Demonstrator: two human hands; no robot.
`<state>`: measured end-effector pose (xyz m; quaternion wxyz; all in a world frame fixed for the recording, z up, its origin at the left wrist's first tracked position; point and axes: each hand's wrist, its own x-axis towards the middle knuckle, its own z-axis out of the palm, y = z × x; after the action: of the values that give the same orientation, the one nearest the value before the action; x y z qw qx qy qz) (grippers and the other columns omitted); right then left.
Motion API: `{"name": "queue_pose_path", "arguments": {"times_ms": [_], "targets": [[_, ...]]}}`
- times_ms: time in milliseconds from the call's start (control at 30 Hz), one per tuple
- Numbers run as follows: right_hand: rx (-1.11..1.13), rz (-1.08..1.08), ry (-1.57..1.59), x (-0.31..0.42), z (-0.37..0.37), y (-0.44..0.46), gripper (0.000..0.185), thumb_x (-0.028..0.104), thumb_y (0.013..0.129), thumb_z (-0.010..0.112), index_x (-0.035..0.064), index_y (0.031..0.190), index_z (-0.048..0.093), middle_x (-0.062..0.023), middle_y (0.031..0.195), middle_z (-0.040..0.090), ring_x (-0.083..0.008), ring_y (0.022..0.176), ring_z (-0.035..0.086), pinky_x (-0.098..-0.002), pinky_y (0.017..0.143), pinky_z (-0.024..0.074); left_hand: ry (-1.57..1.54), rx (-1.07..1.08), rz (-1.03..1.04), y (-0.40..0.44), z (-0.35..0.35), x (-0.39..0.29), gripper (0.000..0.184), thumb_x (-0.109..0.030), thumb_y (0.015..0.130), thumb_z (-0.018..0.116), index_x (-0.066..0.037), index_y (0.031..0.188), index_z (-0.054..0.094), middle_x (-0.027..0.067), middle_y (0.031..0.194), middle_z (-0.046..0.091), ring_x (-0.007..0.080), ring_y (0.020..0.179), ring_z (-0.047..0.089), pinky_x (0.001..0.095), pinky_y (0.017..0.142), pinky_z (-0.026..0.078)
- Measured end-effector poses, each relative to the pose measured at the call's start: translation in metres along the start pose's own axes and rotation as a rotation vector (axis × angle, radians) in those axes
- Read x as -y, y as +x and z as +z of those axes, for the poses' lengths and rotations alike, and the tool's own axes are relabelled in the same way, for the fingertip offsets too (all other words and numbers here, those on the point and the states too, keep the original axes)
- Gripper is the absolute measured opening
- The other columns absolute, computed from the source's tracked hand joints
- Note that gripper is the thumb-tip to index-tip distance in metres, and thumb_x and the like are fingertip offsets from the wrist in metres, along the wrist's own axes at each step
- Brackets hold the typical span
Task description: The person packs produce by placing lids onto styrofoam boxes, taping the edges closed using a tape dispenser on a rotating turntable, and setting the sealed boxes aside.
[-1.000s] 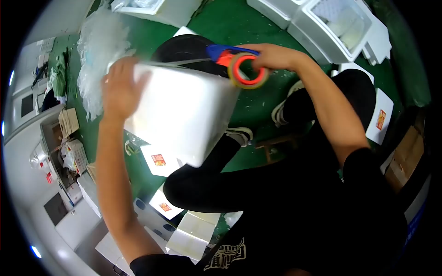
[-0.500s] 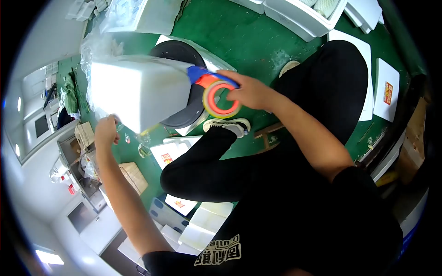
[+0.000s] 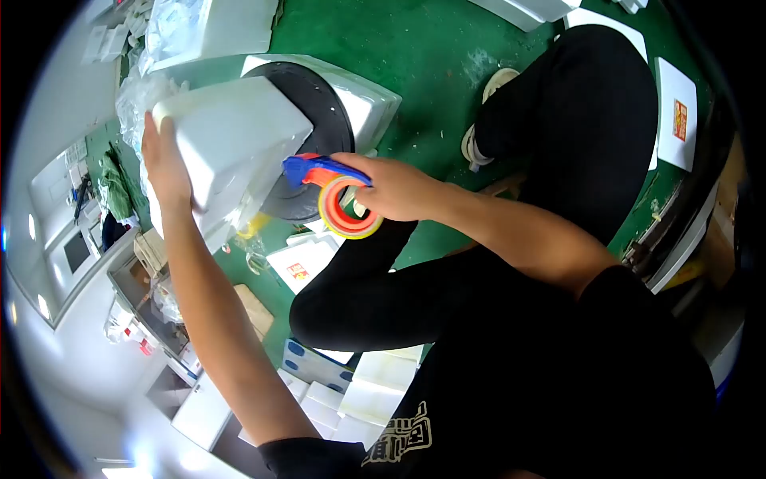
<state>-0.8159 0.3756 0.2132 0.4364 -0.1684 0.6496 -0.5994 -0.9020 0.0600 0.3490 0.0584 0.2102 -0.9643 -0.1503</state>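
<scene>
A white foam box (image 3: 231, 132) sits tilted in view on a round black stand (image 3: 331, 116). My left hand (image 3: 169, 172) grips the box's near left side, fingers stretched along its wall. In my right hand (image 3: 395, 188) is a tape dispenser (image 3: 307, 169) with a blue and orange body, its fingers closed round the handle. A roll of tape (image 3: 343, 227) with an orange core and yellow rim hangs on it. The dispenser's blue head is close to the box's right side; whether it touches I cannot tell.
Another foam box (image 3: 375, 108) lies behind the stand. An open box (image 3: 215, 32) with clear plastic stands at the upper left. White lids with red labels, one lid (image 3: 677, 116) at right and another (image 3: 299, 263) near my knee, lie on the green floor (image 3: 415, 56).
The box has turned on the stand. My left hand has moved up from the box's lower corner onto its side. My right hand, with the tape dispenser, has shifted left and down.
</scene>
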Motion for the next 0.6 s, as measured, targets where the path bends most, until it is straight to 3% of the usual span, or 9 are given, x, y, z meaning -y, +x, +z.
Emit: {"name": "queue_pose_path", "arguments": {"times_ms": [167,200,300,367,433,467,500,533,600], "targets": [[0.104,-0.031,-0.210,0.024,-0.003,0.030,0.066,0.011,0.085,0.055,0.0120,0.149,0.039,-0.0206,0.101,0.067,-0.0329,0.083,0.066,-0.0410,0.073,0.0512,-0.004,0.011,0.013,-0.007,-0.001,-0.016,0.071,-0.051,0.096,0.042,-0.010,0.153,0.035,0.0162,0.156,0.034,0.0323,0.144,0.033,0.0404,0.118,0.020],[0.080,-0.055,-0.224,0.027,-0.001,0.037,0.065,0.011,0.082,0.056,0.0102,0.146,0.044,-0.0196,0.098,0.069,-0.0338,0.083,0.067,-0.0426,0.073,0.0523,0.016,0.018,0.038,-0.004,0.000,-0.018,0.072,-0.052,0.096,0.042,-0.010,0.153,0.035,0.0162,0.156,0.034,0.0323,0.144,0.032,0.0417,0.119,0.019],[0.672,-0.279,-0.780,0.052,0.023,0.068,0.062,0.013,0.080,0.058,0.0098,0.142,0.051,-0.0193,0.104,0.070,-0.0360,0.090,0.068,-0.0452,0.078,0.0532,-0.011,-0.031,0.002,0.009,0.005,0.007,0.071,-0.053,0.096,0.043,-0.010,0.152,0.036,0.0164,0.157,0.033,0.0322,0.146,0.030,0.0457,0.119,0.016],[0.735,-0.259,-0.849,0.064,0.075,0.062,0.059,0.014,0.078,0.060,0.0128,0.137,0.056,-0.0196,0.114,0.068,-0.0369,0.101,0.066,-0.0458,0.086,0.0522,0.048,-0.068,-0.068,0.011,0.005,0.009,0.070,-0.053,0.097,0.042,-0.011,0.152,0.037,0.0165,0.158,0.031,0.0317,0.147,0.029,0.0462,0.119,0.015],[0.527,-0.207,-0.499,0.047,0.083,0.067,0.058,0.015,0.080,0.059,0.0143,0.138,0.056,-0.0210,0.122,0.065,-0.0367,0.109,0.064,-0.0435,0.092,0.0504,0.037,-0.173,-0.055,-0.001,0.000,0.007,0.068,-0.051,0.097,0.041,-0.009,0.150,0.039,0.0156,0.156,0.035,0.0300,0.145,0.032,0.0489,0.119,0.015],[0.718,-0.235,-0.418,0.052,0.046,0.072,0.060,0.015,0.081,0.062,0.0137,0.140,0.054,-0.0214,0.124,0.064,-0.0334,0.111,0.063,-0.0398,0.094,0.0496,-0.184,-0.189,-0.050,-0.013,-0.018,0.014,0.067,-0.049,0.098,0.040,-0.007,0.150,0.040,0.0147,0.154,0.039,0.0298,0.144,0.034,0.0489,0.118,0.016],[0.770,-0.149,-0.216,0.036,0.014,0.074,0.060,0.013,0.079,0.066,0.0113,0.138,0.055,-0.0157,0.122,0.065,-0.0227,0.108,0.064,-0.0333,0.090,0.0504,-0.400,-0.215,-0.034,-0.026,-0.042,0.027,0.065,-0.047,0.099,0.039,-0.005,0.149,0.040,0.0137,0.152,0.043,0.0296,0.143,0.036,0.0489,0.118,0.018],[0.773,-0.153,0.009,0.026,-0.025,0.075,0.063,0.006,0.078,0.067,0.0107,0.140,0.054,-0.0106,0.121,0.066,-0.0178,0.105,0.062,-0.0305,0.091,0.0503,-0.534,-0.367,-0.196,-0.040,-0.069,0.063,0.060,-0.042,0.100,0.039,-0.004,0.148,0.042,0.0130,0.151,0.045,0.0285,0.141,0.038,0.0470,0.117,0.021],[0.420,-0.014,0.488,0.024,-0.083,0.076,0.060,-0.006,0.079,0.063,0.0042,0.137,0.052,-0.0105,0.125,0.062,-0.0220,0.111,0.061,-0.0366,0.099,0.0491,-0.673,-0.628,-0.508,-0.086,-0.096,0.136,0.053,-0.034,0.102,0.039,-0.004,0.145,0.045,0.0117,0.148,0.048,0.0262,0.139,0.041,0.0421,0.116,0.026]]}}
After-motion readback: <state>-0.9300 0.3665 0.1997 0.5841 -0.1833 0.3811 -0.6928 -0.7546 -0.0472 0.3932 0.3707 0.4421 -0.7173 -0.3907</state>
